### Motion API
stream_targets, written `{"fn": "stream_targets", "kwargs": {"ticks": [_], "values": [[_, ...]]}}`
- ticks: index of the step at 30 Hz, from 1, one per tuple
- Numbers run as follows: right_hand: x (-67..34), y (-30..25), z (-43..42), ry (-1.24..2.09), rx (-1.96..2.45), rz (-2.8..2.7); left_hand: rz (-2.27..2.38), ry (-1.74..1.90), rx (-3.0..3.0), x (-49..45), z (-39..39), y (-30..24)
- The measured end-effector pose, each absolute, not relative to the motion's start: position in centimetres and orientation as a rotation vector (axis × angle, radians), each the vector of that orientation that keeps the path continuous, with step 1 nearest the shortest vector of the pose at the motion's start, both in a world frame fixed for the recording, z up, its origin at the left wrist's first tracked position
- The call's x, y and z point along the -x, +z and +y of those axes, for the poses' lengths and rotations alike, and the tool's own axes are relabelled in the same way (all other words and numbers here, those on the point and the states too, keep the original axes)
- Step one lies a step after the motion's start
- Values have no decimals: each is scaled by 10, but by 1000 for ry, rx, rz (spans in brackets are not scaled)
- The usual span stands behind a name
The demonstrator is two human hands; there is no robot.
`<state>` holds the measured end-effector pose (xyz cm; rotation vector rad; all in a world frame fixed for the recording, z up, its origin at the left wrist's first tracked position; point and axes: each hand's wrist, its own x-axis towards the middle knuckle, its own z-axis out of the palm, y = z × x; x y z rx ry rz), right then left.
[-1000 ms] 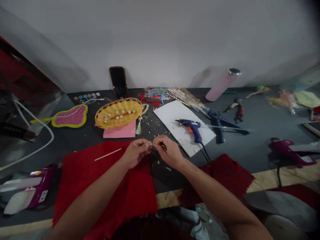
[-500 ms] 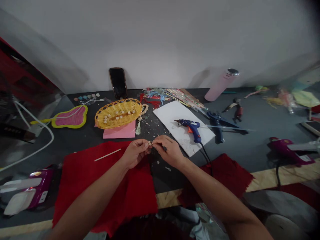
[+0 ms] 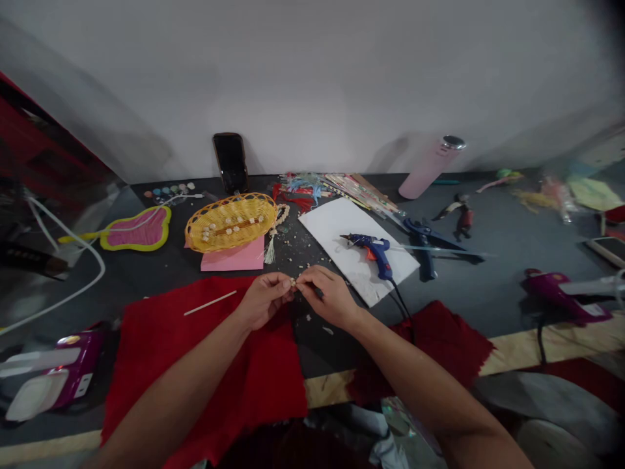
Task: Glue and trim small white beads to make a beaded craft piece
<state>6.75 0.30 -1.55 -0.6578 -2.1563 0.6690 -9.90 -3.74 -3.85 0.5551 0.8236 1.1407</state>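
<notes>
My left hand (image 3: 267, 298) is closed in a pinch on a small pale bead-like piece (image 3: 293, 283). My right hand (image 3: 328, 296) meets it from the other side, thumb and fingertips pressed together at the same piece; whether they hold a separate bit is too small to tell. Both hands are over the near edge of the red cloth (image 3: 205, 365) and the dark table. A thin pale stick (image 3: 209, 303) lies on the cloth left of my left hand. Beyond my hands, a yellow wicker basket (image 3: 234, 213) holds several small pale pieces and rests partly on a pink pad (image 3: 233, 258).
A blue glue gun (image 3: 374, 249) lies on white paper (image 3: 336, 225) to the right, its cord running toward me. Behind are a leaning phone (image 3: 231, 161), a pink bottle (image 3: 432, 167) and craft sticks (image 3: 361, 193). Pliers (image 3: 463, 215) and purple devices (image 3: 571, 296) sit farther out.
My right fingers have shifted slightly around the small piece and look a little more curled. My left hand keeps its pinch, and the things on the table are unmoved.
</notes>
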Motion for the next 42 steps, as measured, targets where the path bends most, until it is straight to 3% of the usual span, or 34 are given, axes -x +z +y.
{"fn": "stream_targets", "kwargs": {"ticks": [20,32,42], "values": [[-69,-18,5,714,648,-2212,813,1173,-568,98,-37,-36],[-75,-10,6,1067,683,-2040,780,1126,-537,99,-38,-31],[-72,-13,9,1125,573,-2067,811,1089,-593,101,-39,-34]]}}
